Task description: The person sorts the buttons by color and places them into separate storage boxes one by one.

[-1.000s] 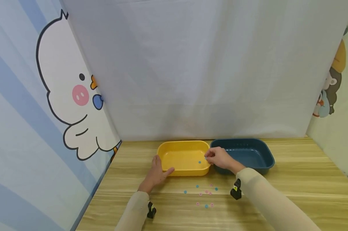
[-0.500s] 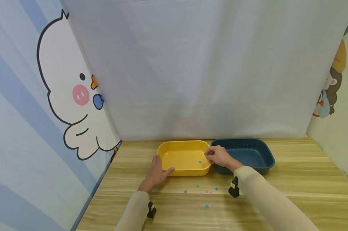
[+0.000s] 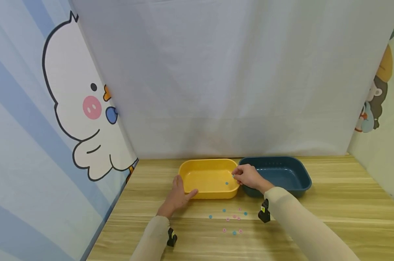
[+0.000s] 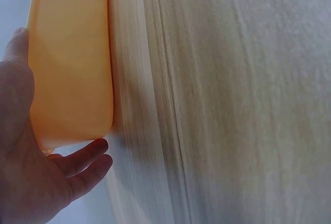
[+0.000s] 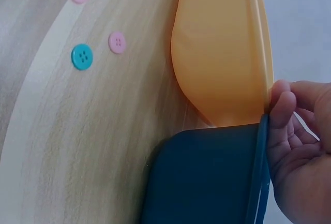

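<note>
Two pale sleeves (image 3: 151,237) nearest, reaching in from the bottom edge, a black wrist device (image 3: 264,214) on each. Beyond, scattered on the wood-grain worktop (image 3: 125,217), six pink buttons (image 3: 224,230) and four loose blue buttons (image 3: 234,233), flat and round; four holes apiece in the larger-looking ones in the right wrist view. Farther up, left hand (image 3: 177,196) at the near left corner of the yellow basin (image 3: 214,195), touching: thumb along the near side, fingers against the left end, spread well apart. Opposite, right hand (image 3: 250,177) at the right end of the same basin, thumb and forefinger together, clamped on a small blue button (image 3: 233,176). Just left and lower, inside the yellow basin, another blue button (image 3: 226,183). To the right, dark blue basin (image 3: 288,177), rim close against the yellow one; touching or not, impossible to tell. Behind both, hanging white cloth (image 3: 216,72). At left, striped sheet (image 3: 17,152) with a printed white bird (image 3: 74,78).
</note>
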Tool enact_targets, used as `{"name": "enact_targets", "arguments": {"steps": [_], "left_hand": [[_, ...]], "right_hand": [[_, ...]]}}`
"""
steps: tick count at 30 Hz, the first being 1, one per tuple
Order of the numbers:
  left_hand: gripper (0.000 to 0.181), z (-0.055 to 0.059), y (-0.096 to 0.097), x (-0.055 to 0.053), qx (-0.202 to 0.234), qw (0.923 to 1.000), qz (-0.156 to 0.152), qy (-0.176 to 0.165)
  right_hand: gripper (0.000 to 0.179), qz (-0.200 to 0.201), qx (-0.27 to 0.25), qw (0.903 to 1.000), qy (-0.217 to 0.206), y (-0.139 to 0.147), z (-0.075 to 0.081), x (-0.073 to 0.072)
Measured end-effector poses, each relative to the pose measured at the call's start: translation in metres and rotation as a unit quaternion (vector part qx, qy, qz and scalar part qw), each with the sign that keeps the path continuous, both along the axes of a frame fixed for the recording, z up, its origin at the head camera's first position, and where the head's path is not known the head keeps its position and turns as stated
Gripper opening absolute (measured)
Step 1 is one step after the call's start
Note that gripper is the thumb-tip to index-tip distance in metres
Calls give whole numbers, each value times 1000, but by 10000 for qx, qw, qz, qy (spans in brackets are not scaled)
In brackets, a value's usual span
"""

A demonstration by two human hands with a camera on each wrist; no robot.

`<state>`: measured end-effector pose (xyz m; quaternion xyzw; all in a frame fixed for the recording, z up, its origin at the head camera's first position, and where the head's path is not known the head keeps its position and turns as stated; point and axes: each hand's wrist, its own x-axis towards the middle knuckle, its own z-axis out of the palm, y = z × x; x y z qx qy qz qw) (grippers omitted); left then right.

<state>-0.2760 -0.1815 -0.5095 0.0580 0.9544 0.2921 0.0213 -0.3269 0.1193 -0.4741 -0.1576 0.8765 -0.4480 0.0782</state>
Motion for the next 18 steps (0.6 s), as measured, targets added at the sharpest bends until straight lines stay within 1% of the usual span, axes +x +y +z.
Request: {"name": "enact_targets", "arguments": {"steps": [7,11,18], "left_hand": [[102,2,1,0,22,10000,-35,21],[101,2,1,0,25,10000,-50,28],[102,1,1,1,-36,10000,-34,14]], "right_hand": [[20,-44,-70,9999,-98,1,1,1],[22,-31,-73,9999,-78,1,1,2],[23,-107,63,9999,-68,-1,0,1]]}}
